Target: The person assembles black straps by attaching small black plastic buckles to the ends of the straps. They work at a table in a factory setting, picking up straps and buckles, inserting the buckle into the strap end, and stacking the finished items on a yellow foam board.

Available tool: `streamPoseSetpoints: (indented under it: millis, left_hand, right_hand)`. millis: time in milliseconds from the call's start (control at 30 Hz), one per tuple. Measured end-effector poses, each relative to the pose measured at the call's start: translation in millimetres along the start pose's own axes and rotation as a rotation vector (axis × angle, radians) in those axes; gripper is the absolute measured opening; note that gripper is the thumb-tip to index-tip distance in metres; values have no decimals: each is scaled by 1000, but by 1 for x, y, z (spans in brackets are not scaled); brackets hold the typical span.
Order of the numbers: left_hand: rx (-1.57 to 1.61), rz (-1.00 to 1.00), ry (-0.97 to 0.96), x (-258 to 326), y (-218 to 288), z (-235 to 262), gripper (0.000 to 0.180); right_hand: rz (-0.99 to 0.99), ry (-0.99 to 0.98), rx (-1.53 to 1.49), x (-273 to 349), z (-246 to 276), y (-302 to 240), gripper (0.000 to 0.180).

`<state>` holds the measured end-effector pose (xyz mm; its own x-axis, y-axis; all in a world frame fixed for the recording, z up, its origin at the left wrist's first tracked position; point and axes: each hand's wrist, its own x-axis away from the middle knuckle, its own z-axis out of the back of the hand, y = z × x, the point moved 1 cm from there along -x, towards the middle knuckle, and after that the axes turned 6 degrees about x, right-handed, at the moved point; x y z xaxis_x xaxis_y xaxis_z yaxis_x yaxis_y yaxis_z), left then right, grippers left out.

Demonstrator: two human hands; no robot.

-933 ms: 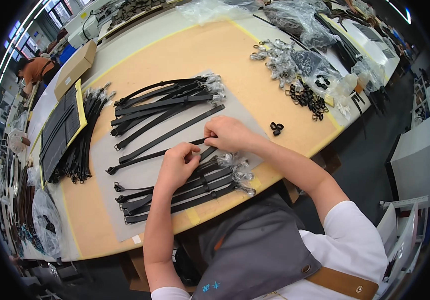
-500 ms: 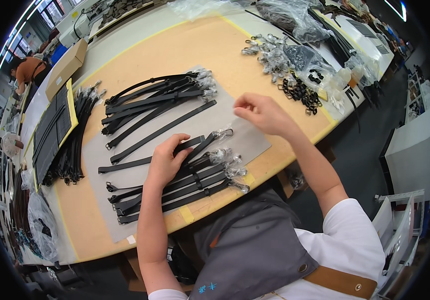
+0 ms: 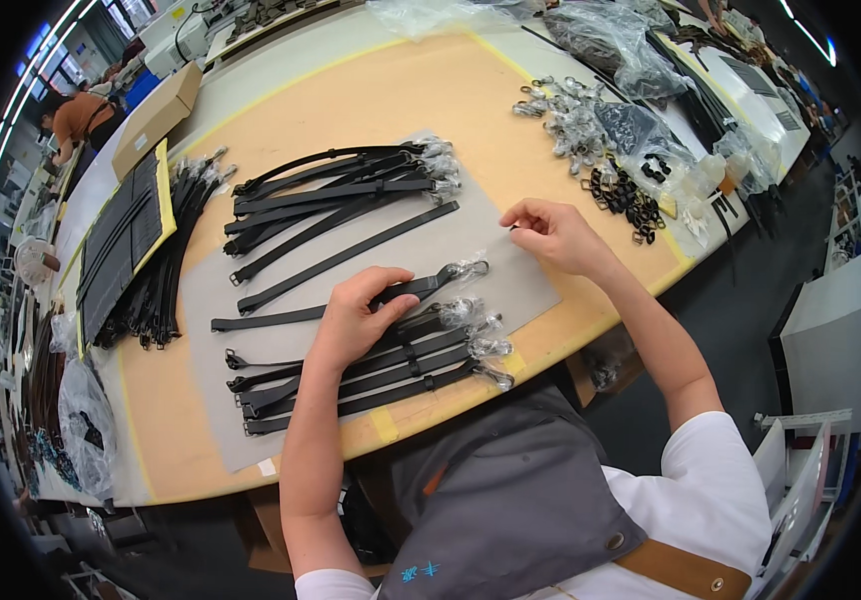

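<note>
A long black strap (image 3: 271,322) lies across the grey sheet, and my left hand (image 3: 356,318) is closed on it, thumb and fingers pinching near its right part. Beyond the fingers, a wrapped metal fitting (image 3: 471,268) lies at the right end of the strap piece. To the right, my right hand (image 3: 563,240) is raised over the sheet's edge, fingertips pinched; a tiny dark thing shows there, too small to name. Just above the left hand lies a single loose strap (image 3: 351,258). Below it sit several straps with buckles (image 3: 391,375), partly hidden by my left forearm.
Farther up is a pile of black straps (image 3: 331,205). A heap of wrapped metal fittings (image 3: 576,120) and dark small rings (image 3: 623,205) lies at the right. Another strap bundle (image 3: 166,270) rests left by a yellow-edged board (image 3: 166,190). A person in orange (image 3: 79,118) bends at far left.
The strap in my left hand now lines up with the wrapped fitting piece, which was angled before. My right hand has shifted slightly right, and a dark speck now shows at its fingertips.
</note>
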<state>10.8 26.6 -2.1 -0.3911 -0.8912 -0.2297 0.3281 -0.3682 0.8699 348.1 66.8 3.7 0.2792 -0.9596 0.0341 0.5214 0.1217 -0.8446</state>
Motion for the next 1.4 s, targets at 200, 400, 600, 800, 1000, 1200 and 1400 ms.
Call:
streamPoseSetpoints:
  millis: [200, 400, 600, 800, 1000, 1200, 1400]
  left_hand:
    - [-1, -55, 53, 1, 12, 2, 28]
    - [-70, -139, 308, 2, 13, 6, 28]
    - [-116, -115, 301, 1, 14, 4, 29]
    - [-54, -151, 260, 2, 8, 3, 48]
    - [21, -147, 100, 1, 12, 9, 47]
    - [107, -108, 108, 1, 10, 3, 31]
    - [93, -187, 149, 3, 11, 9, 23]
  right_hand:
    - [-95, -241, -762, -22, -77, -44, 16]
    - [43, -128, -832, -25, -110, -56, 16]
    - [59, -105, -839, -24, -120, -51, 18]
    - [185, -81, -426, -33, -95, -58, 29]
    - [-214, 536, 889, -71, 76, 12, 37]
    - [-201, 347, 812, -78, 103, 74, 20]
    - [116, 111, 381, -72, 57, 46, 20]
